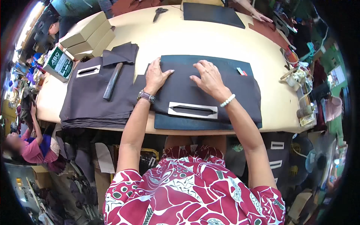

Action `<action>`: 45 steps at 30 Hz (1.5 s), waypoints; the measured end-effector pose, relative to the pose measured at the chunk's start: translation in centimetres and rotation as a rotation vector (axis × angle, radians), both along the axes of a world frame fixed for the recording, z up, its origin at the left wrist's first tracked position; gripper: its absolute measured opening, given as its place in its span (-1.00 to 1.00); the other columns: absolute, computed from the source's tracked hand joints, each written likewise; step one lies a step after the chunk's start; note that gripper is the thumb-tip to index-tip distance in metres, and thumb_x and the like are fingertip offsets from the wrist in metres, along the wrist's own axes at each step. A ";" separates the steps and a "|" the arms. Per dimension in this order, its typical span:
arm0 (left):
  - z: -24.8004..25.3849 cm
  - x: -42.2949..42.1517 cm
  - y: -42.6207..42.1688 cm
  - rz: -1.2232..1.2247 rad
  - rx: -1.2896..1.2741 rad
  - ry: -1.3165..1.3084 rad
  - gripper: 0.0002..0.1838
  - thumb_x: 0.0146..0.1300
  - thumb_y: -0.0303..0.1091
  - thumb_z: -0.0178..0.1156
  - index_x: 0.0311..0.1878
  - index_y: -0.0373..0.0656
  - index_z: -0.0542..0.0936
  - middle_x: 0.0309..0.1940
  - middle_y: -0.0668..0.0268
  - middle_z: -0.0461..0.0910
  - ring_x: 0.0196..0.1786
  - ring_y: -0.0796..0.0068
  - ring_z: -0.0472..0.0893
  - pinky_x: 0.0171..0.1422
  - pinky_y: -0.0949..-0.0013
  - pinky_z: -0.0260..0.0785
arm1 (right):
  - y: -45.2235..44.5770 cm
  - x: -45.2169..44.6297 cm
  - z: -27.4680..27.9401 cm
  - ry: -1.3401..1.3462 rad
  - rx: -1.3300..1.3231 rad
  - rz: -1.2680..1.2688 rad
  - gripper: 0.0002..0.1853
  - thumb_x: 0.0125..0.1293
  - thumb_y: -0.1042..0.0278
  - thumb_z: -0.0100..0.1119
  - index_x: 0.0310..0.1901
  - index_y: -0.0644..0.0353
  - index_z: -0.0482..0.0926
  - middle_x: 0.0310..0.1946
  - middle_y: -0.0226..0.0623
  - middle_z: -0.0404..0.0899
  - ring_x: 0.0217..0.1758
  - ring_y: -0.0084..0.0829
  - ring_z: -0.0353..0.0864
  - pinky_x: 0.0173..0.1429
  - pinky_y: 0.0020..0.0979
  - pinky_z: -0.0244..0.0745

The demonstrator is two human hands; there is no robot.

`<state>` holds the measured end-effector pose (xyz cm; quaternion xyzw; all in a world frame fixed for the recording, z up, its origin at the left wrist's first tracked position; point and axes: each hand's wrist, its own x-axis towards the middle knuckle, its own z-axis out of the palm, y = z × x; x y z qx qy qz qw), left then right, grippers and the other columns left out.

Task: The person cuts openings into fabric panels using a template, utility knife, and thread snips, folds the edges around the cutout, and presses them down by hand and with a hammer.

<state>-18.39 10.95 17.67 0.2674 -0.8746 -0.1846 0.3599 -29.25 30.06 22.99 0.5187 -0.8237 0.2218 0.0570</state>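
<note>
My left hand (156, 77) lies on the upper left part of a dark fabric panel (176, 88), fingers stretched and thumb apart. On the same panel, further right, rests my right hand (210, 79) with its fingers spread and slightly bent. Neither hand holds anything. Beneath the panel is a dark green mat (210, 125), showing along the front and back edges. A white rectangular frame (192, 116) with a dark slot sits on the panel's near part. Left of my left hand stands a stack of similar panels (93, 101), topped by a long dark bar (112, 82).
Cardboard boxes (88, 33) and an ABC-labelled container (59, 64) stand at the back left. Scissors (160, 13) and a dark board (212, 15) lie at the far side. Another person's hand (261, 17) rests on brown material. Tools and cups (300, 80) line the right edge.
</note>
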 end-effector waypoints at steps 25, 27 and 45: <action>11.9 3.8 -7.7 -0.395 0.161 0.132 -0.86 0.14 -0.41 0.27 -0.30 -0.28 0.64 -0.51 0.23 0.61 -0.47 0.61 0.51 -0.32 0.47 0.36 | -15.1 -3.8 3.5 -0.628 0.154 0.573 -0.45 0.01 0.16 0.34 -0.02 0.36 0.49 -0.29 -0.10 0.62 -0.21 -0.34 0.56 -0.07 -0.36 0.43; 12.9 4.9 -9.9 -0.267 0.081 0.090 -0.82 0.19 -0.34 0.24 -0.29 -0.30 0.63 -0.50 0.24 0.64 -0.42 0.61 0.57 -0.28 0.48 0.40 | -15.1 -2.8 5.9 -0.656 0.382 0.473 -0.74 -0.02 0.35 0.24 -0.31 0.37 0.61 -0.56 -0.28 0.56 -0.45 -0.53 0.46 -0.27 -0.40 0.42; 28.2 12.4 -31.3 0.340 0.082 0.488 -0.32 0.24 0.23 0.02 0.08 -0.27 0.46 -0.13 0.09 0.61 -0.05 0.27 0.58 0.07 0.22 0.34 | -23.7 -7.8 14.8 0.151 -0.660 0.013 -0.83 0.07 0.36 0.19 -0.26 0.10 0.55 -0.27 -0.14 0.57 -0.19 -0.03 0.58 -0.14 -0.13 0.44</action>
